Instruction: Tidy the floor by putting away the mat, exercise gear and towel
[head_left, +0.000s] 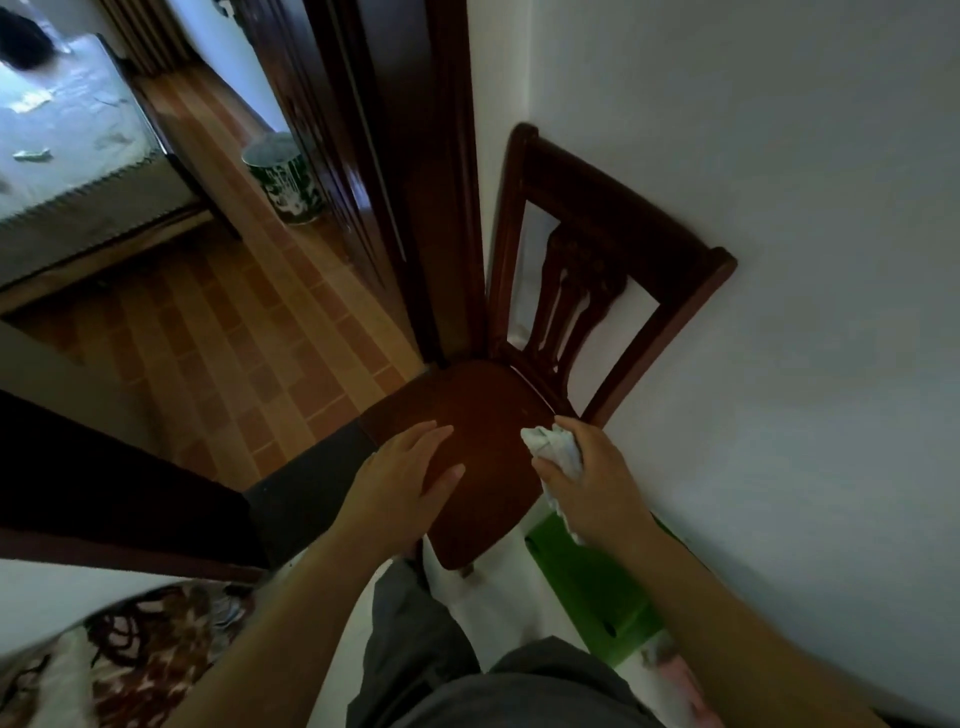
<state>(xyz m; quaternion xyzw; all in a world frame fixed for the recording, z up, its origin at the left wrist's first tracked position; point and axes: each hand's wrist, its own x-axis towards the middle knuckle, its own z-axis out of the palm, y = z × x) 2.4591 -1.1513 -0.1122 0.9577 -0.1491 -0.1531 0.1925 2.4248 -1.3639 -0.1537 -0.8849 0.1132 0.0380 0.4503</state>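
My right hand (597, 478) is closed around a bunched white towel (558, 449), held just above the right side of a dark wooden chair's seat (488, 410). One end of the towel hangs down under my palm. My left hand (402, 475) hovers open over the left part of the seat, fingers spread and holding nothing. The chair stands against a white wall, beside a dark wooden door frame. No mat or exercise gear can be made out with certainty.
A green flat object (587, 577) lies on the floor right of the chair, by the wall. A patterned bin (283, 179) stands past the doorway on the tiled floor. A bed (67, 135) is far left, a patterned fabric (130, 654) at lower left.
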